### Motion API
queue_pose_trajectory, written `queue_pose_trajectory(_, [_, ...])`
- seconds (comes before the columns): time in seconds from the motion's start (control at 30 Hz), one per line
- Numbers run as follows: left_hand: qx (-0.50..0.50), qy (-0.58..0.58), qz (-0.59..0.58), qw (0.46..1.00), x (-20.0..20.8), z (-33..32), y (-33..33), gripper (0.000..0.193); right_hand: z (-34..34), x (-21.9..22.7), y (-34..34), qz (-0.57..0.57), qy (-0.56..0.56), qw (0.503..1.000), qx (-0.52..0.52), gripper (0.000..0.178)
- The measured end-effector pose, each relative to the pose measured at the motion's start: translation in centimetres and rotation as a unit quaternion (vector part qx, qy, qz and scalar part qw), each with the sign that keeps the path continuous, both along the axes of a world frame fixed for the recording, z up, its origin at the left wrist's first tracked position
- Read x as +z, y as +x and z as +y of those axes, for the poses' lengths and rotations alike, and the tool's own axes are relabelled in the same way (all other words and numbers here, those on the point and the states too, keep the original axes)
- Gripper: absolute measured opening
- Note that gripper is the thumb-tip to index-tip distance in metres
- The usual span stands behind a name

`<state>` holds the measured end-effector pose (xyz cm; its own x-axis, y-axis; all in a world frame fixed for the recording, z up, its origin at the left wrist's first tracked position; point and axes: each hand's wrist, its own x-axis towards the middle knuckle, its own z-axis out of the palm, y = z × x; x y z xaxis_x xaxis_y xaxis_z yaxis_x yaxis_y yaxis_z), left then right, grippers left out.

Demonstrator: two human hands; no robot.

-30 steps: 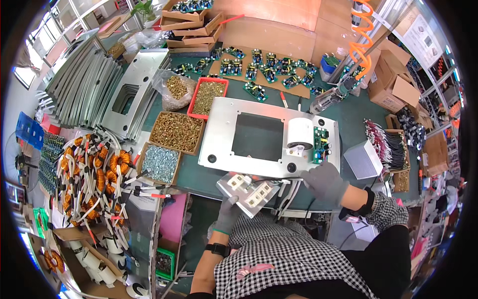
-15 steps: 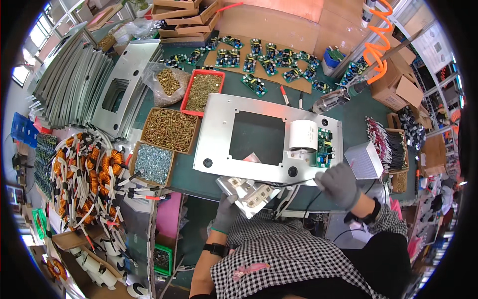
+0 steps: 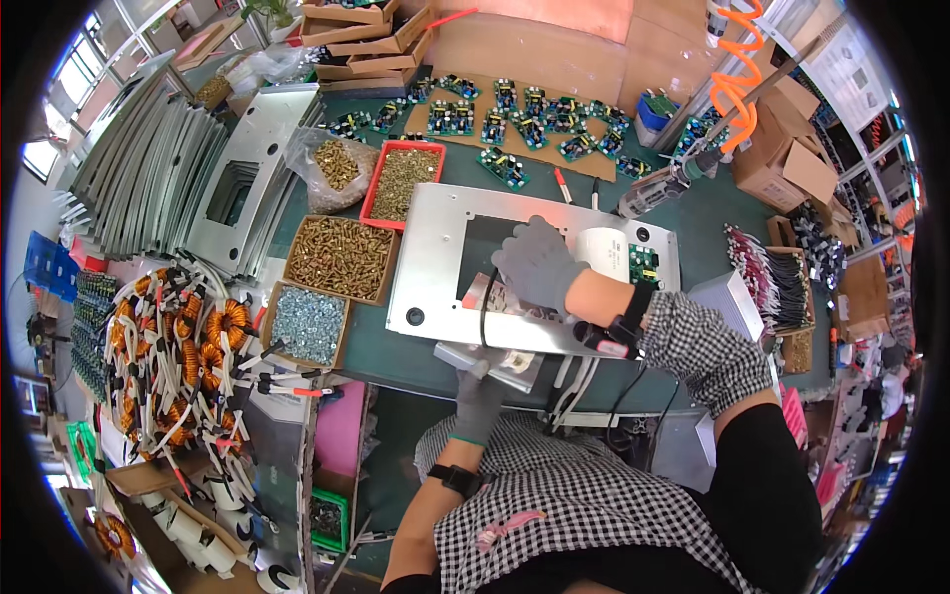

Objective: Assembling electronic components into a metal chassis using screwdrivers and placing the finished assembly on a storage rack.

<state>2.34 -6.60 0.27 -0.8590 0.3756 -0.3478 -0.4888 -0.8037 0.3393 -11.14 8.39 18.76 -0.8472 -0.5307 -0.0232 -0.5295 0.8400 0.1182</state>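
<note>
Where left fingers [image 3: 479, 373] grip its near edge, the module [image 3: 516, 367] extends beyond.

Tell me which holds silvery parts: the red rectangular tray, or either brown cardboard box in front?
The front brown cardboard box: its metal parts are silvery, while the rear brown cardboard box and red rectangular tray hold brass-coloured ones.

The right forearm [image 3: 599, 299] hides the lower parts of the white cylinder [image 3: 603, 251] and green circuit board [image 3: 643, 262].

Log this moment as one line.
left hand: holding module | right hand: over panel, holding cable | white cylinder: on panel
</note>
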Motion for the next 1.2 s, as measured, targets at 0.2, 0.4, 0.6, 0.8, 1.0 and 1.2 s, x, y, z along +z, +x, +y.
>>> queue_pose_trajectory(0.2, [-0.106, -0.361, 0.181, 0.909, -4.6, 2.8, -1.8, 0.055, 1.5, 3.5, -3.3, -0.505, -0.155, 0.847, -0.064, 0.027])
queue_pose_trajectory(0.4, [-0.076, -0.096, -0.079, 0.989, -4.6, 4.1, -4.6, 0.034, 1.6, 1.5, -5.5, -0.517, -0.035, 0.849, -0.104, 0.045])
queue_pose_trajectory(0.6, [-0.067, -0.098, -0.120, 0.986, -1.4, 4.6, -5.0, 0.034, -0.5, -3.7, -3.2, -0.496, 0.174, 0.847, 0.081, 0.048])
queue_pose_trajectory(0.8, [-0.062, -0.150, -0.088, 0.983, -0.7, 5.2, -4.6, 0.035, -0.7, -3.1, -2.2, -0.348, 0.203, 0.908, 0.114, 0.028])
queue_pose_trajectory(1.0, [-0.065, -0.225, -0.062, 0.970, 0.3, 5.3, -4.2, 0.035, 0.2, -5.3, -1.5, -0.262, 0.157, 0.936, 0.176, 0.020])
queue_pose_trajectory(1.2, [-0.079, -0.296, -0.039, 0.951, 0.8, 5.0, -4.5, 0.036, 0.3, -5.0, -1.2, -0.127, 0.133, 0.950, 0.252, 0.011])
